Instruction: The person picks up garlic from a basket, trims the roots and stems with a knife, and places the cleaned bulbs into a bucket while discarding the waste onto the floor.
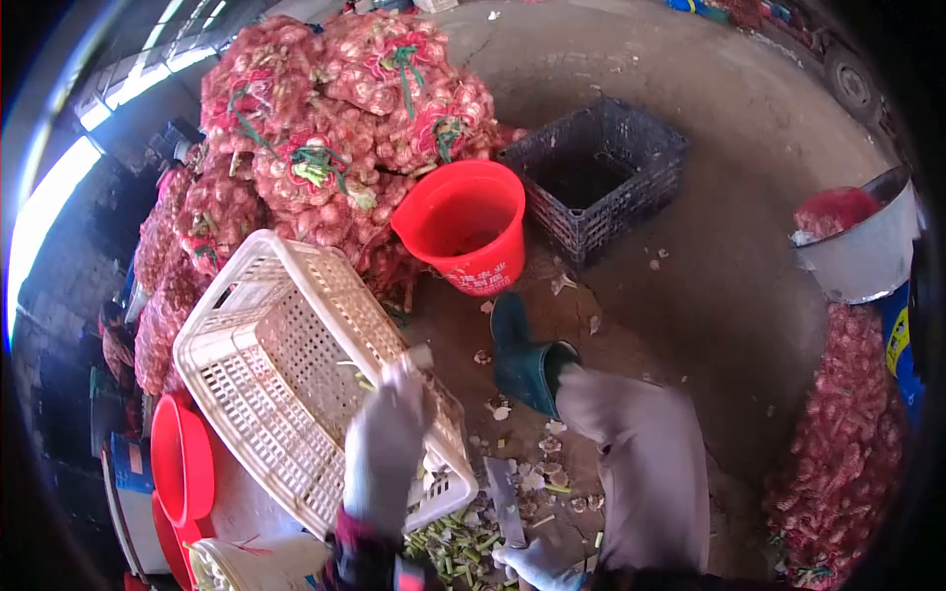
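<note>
A white plastic crate (266,340) with slotted walls stands tilted on its side edge in front of me, its open top facing me. My left hand (386,438), in a pale glove and smeared by motion, is closed at the near right rim of this crate. Low in the view, my right hand (542,565), also gloved, is closed around the lower end of a wide-bladed knife (505,500). The blade points up and away from me. Cut green stems (443,547) and garlic scraps (537,478) lie on the floor beside the knife.
Behind the crate rise stacked red net bags of garlic (325,118). A red bucket (468,227) and a black crate (591,177) stand ahead. My booted leg (527,364) stretches forward. Red basins (182,458) are left; a metal tub (857,246) and another garlic bag (838,443) are right.
</note>
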The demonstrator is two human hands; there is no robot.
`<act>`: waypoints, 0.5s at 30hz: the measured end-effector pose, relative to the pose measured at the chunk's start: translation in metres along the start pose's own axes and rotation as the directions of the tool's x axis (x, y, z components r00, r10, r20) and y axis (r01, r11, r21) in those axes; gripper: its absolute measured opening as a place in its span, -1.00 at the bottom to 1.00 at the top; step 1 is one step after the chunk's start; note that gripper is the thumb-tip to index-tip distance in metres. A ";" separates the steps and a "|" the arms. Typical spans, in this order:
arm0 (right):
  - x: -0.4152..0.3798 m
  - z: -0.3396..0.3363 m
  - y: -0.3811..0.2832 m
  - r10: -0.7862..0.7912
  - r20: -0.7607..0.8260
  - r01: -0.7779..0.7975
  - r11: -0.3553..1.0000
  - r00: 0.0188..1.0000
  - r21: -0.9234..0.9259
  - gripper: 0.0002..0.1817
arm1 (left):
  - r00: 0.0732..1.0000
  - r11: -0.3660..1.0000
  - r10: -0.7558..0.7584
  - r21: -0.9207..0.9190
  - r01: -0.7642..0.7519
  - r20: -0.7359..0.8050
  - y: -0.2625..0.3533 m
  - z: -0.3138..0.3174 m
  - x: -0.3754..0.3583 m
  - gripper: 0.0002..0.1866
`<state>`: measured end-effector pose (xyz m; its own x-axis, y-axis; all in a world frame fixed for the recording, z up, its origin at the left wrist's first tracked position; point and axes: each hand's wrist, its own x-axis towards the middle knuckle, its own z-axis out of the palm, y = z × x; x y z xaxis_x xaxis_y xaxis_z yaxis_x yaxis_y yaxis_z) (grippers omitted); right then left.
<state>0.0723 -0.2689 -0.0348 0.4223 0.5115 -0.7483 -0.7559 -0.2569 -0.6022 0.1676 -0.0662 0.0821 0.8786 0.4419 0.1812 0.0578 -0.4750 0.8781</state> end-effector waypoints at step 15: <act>-0.006 -0.021 -0.029 0.205 -0.009 -0.205 0.979 0.979 0.013 -0.90 | 0.727 0.705 -0.686 -0.279 0.652 -0.034 -0.123 -0.098 -0.051 -0.71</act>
<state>0.1022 -0.2818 -0.0191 0.2630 0.4404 -0.8584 -0.8328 -0.3456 -0.4325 0.0693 0.0444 0.0081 0.5831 0.6731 -0.4549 0.4809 0.1655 0.8610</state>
